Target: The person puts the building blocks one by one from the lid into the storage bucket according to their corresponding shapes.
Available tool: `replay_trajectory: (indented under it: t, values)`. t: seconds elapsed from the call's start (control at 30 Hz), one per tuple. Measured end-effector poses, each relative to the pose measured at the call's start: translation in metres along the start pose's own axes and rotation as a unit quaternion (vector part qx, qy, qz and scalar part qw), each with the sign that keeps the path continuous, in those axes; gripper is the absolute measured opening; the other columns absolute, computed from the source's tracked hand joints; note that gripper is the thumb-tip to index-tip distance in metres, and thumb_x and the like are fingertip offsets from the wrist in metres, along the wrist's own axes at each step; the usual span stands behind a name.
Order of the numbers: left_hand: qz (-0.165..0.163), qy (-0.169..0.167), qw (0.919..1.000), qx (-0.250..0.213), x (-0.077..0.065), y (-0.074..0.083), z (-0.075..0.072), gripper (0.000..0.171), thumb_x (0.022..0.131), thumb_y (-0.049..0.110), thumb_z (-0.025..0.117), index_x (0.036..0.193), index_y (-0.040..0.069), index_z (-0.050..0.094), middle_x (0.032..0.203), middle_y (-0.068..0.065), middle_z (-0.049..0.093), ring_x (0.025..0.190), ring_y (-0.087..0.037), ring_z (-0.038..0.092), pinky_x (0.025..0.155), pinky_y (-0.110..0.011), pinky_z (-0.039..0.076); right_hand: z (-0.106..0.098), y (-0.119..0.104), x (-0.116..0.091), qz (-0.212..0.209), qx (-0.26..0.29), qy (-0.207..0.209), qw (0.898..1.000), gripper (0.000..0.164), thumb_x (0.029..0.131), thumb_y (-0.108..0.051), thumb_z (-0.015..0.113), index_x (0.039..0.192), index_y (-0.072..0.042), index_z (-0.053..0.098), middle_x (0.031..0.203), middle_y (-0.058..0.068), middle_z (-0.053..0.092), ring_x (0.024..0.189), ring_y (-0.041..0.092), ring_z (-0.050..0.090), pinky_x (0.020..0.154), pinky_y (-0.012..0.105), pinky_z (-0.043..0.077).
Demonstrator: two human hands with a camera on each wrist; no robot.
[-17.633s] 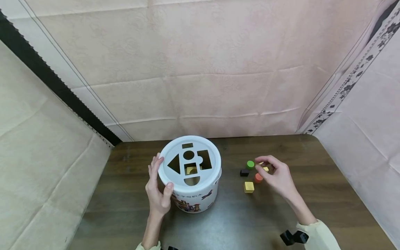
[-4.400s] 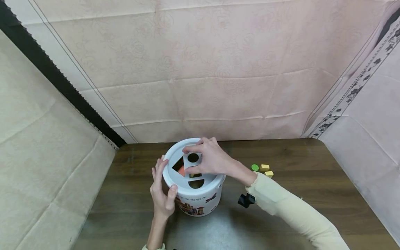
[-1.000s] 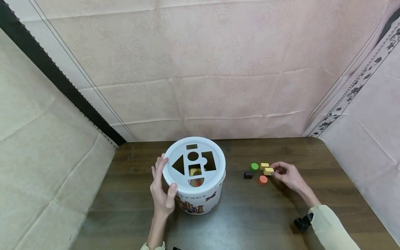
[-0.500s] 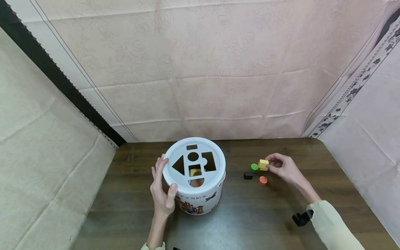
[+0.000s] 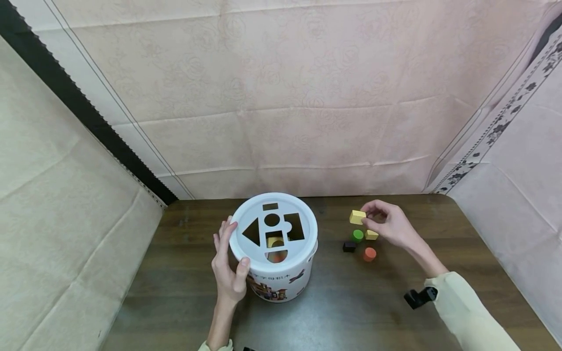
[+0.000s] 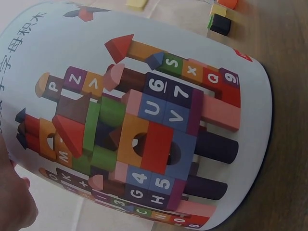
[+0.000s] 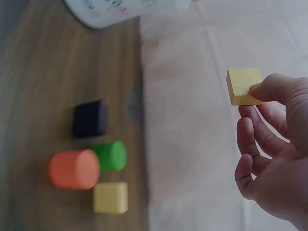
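Note:
My right hand (image 5: 391, 225) pinches a yellow block (image 5: 357, 217) between thumb and fingertips, raised above the table; the right wrist view shows this yellow block (image 7: 243, 84) under the thumb. Below it on the table lie a green cylinder (image 5: 357, 236), another yellow block (image 5: 371, 235), a black block (image 5: 349, 246) and an orange-red cylinder (image 5: 370, 254). To the left stands a white bucket (image 5: 281, 280) whose pale lid (image 5: 303, 253) has cut-out shapes. My left hand (image 5: 229, 273) holds its left side, thumb at the lid's front rim and fingers round the left. Blocks show inside through the openings.
The wooden table (image 5: 175, 292) carries all of these. A pale cloth (image 5: 307, 122) hangs behind its back edge, with more cloth at both sides. Printed block pictures cover the bucket's wall in the left wrist view.
The right hand has lifted the yellow block off the table and carried it left and toward the back. Earlier it put shapes in through the lid. The left hand and bucket stay put.

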State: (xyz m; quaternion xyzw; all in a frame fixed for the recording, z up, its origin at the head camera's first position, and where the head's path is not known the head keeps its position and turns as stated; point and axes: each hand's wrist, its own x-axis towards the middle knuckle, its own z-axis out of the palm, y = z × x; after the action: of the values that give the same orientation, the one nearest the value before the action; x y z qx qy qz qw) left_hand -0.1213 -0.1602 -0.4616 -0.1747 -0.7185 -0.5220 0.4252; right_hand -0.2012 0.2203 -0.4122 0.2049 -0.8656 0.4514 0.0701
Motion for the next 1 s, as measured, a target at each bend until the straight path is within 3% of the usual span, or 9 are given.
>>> replay_trajectory:
  t: [0.17,0.4,0.6,0.83,1.0]
  values:
    - [0.001,0.003,1.0,0.0,0.001,0.0,-0.001,0.068,0.09,0.044,0.056,0.138,-0.004,0.055,0.143,-0.021,0.052,0.138,-0.044,0.038,0.107,-0.074,0.007,0.003,-0.01,0.015,-0.019,0.002,-0.002,1.0,0.02,0.085,0.006,0.073,0.102,-0.001,0.068,0.09,0.007,0.068,0.081,0.019,0.06,0.069,0.026,0.046]
    - [-0.002,-0.001,1.0,0.001,-0.001,0.001,-0.001,0.068,0.09,0.044,0.056,0.138,-0.003,0.055,0.143,-0.021,0.053,0.138,-0.045,0.038,0.106,-0.074,0.007,0.004,-0.053,0.028,-0.045,0.009,-0.008,0.999,0.018,0.084,0.01,0.07,0.101,0.005,0.067,0.09,0.013,0.067,0.082,0.025,0.06,0.071,0.027,0.046]
    - [0.0,0.003,1.0,0.001,0.0,0.001,-0.001,0.068,0.09,0.045,0.056,0.138,-0.004,0.055,0.143,-0.021,0.053,0.137,-0.046,0.038,0.106,-0.075,0.007,0.013,-0.052,0.046,-0.056,0.038,-0.019,0.998,0.018,0.086,0.002,0.073,0.103,-0.002,0.069,0.092,0.007,0.067,0.085,0.02,0.06,0.074,0.026,0.046]
    - [0.002,0.004,1.0,0.001,0.001,0.001,-0.001,0.068,0.09,0.045,0.056,0.138,-0.004,0.055,0.142,-0.021,0.053,0.137,-0.046,0.039,0.106,-0.075,0.007,0.027,-0.078,0.07,-0.072,0.042,-0.045,0.996,0.017,0.087,-0.005,0.072,0.103,-0.005,0.068,0.095,0.006,0.067,0.089,0.022,0.061,0.081,0.047,0.043]
    - [0.004,0.001,1.0,0.001,0.001,0.002,0.0,0.068,0.09,0.046,0.055,0.138,-0.004,0.055,0.142,-0.021,0.053,0.137,-0.047,0.038,0.106,-0.075,0.007,0.043,-0.092,0.085,-0.1,0.04,-0.052,0.993,0.018,0.085,-0.004,0.074,0.102,-0.006,0.07,0.093,0.004,0.067,0.087,0.021,0.06,0.081,0.048,0.04]
